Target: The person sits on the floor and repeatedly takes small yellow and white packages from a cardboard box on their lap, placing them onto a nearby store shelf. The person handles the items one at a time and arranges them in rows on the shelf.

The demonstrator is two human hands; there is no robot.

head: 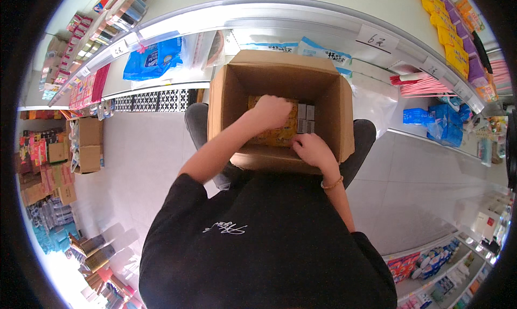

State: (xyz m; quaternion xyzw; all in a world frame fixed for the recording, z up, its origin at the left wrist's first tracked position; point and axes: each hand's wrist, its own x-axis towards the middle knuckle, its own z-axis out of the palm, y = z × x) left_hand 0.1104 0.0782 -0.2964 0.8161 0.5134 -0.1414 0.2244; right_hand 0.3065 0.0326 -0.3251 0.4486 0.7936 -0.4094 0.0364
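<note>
An open cardboard box (346,115) stands between my knees, with its flaps spread outward. Inside, yellow packs (274,138) cover the left and middle, and several small white boxes (305,118) fill a strip on the right. My left hand (274,112) is curled above the yellow packs; whether its fingers hold anything is hidden. Over the box's near right part is my right hand (316,149), fingers bent by the corner of the yellow packs. A grip there cannot be made out. That wrist wears a beaded bracelet (333,183).
Directly ahead is a store shelf with a raised front rail (282,20) and price tags. It bears a blue pack (155,60), blue-and-white bags (323,52) and pink-handled items (428,84). Cardboard boxes (89,143) stand on the left floor; more stocked shelves (436,274) are behind right.
</note>
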